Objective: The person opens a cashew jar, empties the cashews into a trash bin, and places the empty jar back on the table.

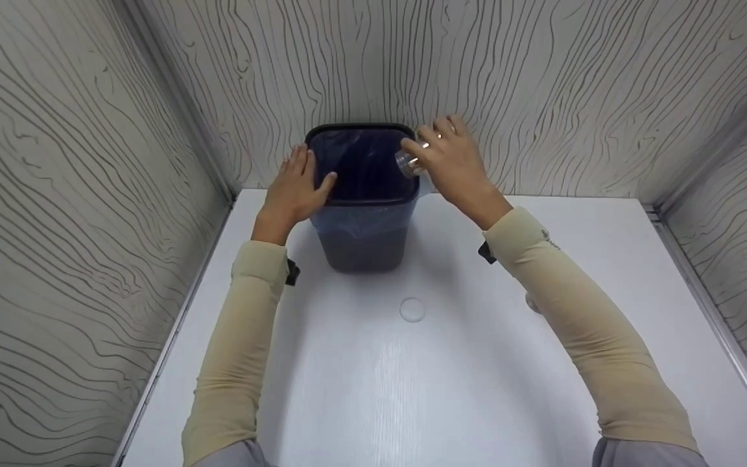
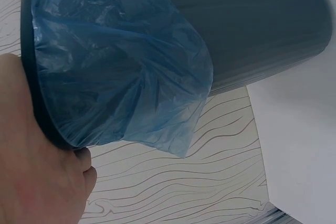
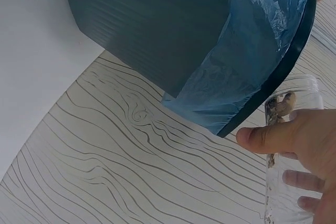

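Observation:
A dark rectangular trash bin (image 1: 368,250) stands upright against the back wall, a blue plastic liner (image 2: 121,66) folded over its rim. My left hand (image 1: 292,191) holds the bin's left rim, thumb on the inner side and fingers along the outside. In my right hand (image 1: 454,159) is a clear jar (image 1: 407,163), tilted with its uncovered mouth over the bin's right rim. Brown irregular bits (image 3: 286,104) show inside the jar in the right wrist view; their kind is unclear. The bin's inside looks dark, and its bottom cannot be made out.
A clear round disc (image 1: 412,310), like a lid, lies on the white table (image 1: 373,389) in front of the bin. A small pale object (image 1: 532,302) is partly covered by my right sleeve. Wood-patterned panels (image 1: 270,78) close off the back and both sides.

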Tool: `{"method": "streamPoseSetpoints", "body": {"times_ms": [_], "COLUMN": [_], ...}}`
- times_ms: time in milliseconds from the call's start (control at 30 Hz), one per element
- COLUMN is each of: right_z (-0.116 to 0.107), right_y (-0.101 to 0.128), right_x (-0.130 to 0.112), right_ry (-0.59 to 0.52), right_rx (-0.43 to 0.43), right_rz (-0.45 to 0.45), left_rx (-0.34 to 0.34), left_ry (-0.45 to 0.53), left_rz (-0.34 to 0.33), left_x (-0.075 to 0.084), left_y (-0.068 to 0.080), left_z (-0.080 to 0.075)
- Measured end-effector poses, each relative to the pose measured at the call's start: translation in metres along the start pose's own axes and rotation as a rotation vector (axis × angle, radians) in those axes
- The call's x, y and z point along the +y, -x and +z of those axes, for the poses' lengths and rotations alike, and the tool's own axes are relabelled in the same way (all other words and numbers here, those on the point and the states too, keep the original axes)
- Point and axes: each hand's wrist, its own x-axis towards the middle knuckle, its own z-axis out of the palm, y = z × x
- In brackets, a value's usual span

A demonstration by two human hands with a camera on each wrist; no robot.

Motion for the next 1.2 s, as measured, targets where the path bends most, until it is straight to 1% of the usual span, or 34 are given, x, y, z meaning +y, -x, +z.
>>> {"method": "streamPoseSetpoints", "body": {"times_ms": [200,433,567,800,900,1100,1200], "right_z": [-0.0010,-0.0024,-0.0031,-0.0026,-0.0023,-0.0016,-0.0013], "right_y": [0.0004,-0.0005,-0.0013,-0.0022,-0.0025,-0.0035,-0.0039], "right_x": [-0.0005,-0.0004,-0.0002,-0.0006,-0.0007,-0.0011,-0.0011], "right_ry": [-0.023,-0.006,-0.007,-0.013,-0.007,0.043,0.048], "right_rx": [0.014,-0.013,-0.005,0.007,0.014,-0.011,-0.019], "right_rz": [0.002,0.006,0.003,-0.001,-0.003,-0.010,-0.015], "left_rx": [-0.001,-0.003,0.007,0.000,0.000,-0.004,-0.004], "left_ry": [0.006,0.007,0.005,-0.002,0.000,-0.010,-0.010], "left_rz": [0.001,0.000,0.002,0.002,0.002,-0.008,-0.009], "left_x": [-0.0013,-0.0011,-0.0008,-0.0006,-0.0005,-0.0001,-0.0002], "left_y": [-0.0005,-0.0007,-0.0007,-0.0009,-0.0012,-0.0013,-0.0013], "left_z": [0.0017,0.0014,0.0010,0.0004,0.0004,0.0010,0.0014]}}
